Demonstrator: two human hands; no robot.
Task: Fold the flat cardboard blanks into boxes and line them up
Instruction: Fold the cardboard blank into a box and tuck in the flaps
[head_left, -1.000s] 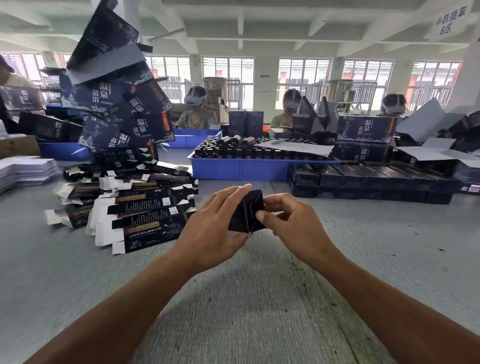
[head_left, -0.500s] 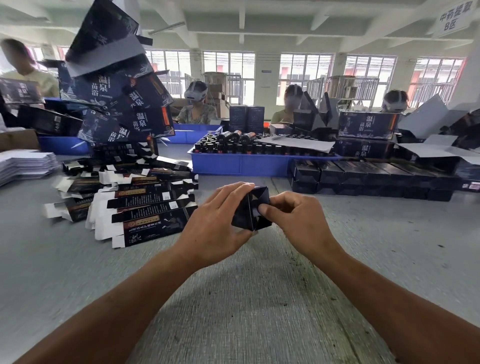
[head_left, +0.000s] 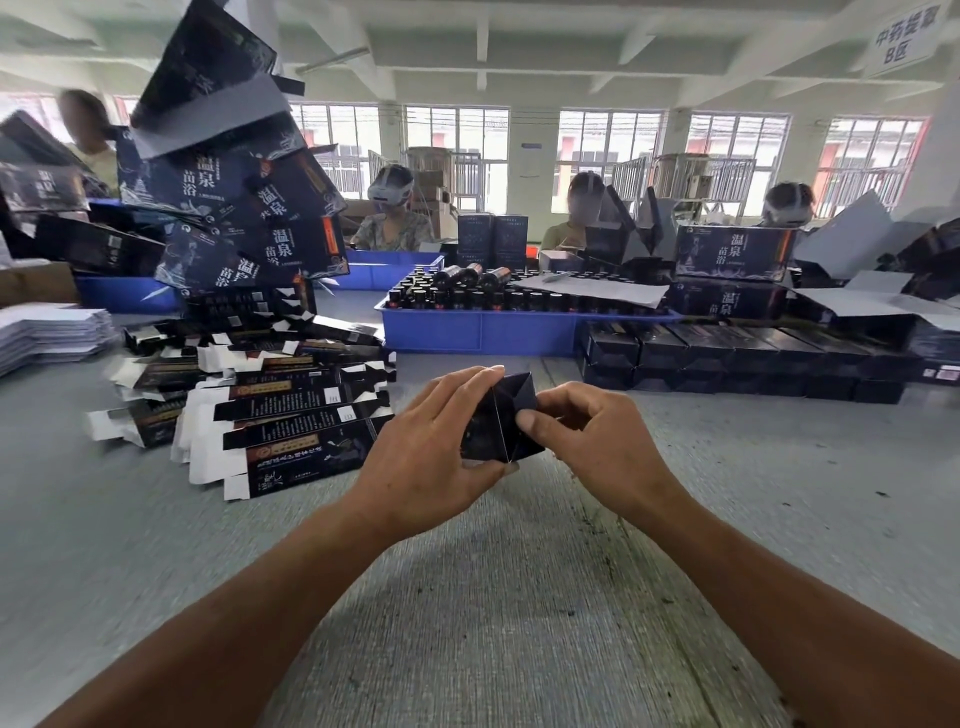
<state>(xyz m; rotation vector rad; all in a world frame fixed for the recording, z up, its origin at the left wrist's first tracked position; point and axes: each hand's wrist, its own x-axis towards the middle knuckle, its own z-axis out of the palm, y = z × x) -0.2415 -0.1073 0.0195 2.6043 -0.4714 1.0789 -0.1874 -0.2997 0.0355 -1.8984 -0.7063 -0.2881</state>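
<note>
Since a second ago, your hands have tipped the small dark box (head_left: 497, 420) slightly, its open end flap now higher. Your left hand (head_left: 431, 452) grips the body, fingers curled round it; your right hand (head_left: 597, 441) pinches the near flap. Box sits just above the tabletop (head_left: 467, 597), centre. Flat blanks (head_left: 280, 410) lie at 10 o'clock, finished boxes (head_left: 727, 358) at 2 o'clock. Risk: a hard squeeze could crease the wall, or the flap could miss its slot.

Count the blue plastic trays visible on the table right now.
3: the blue tray of bottles ahead of the hands, one behind it, one at far left under the leaning cartons. Others may be hidden.
</note>
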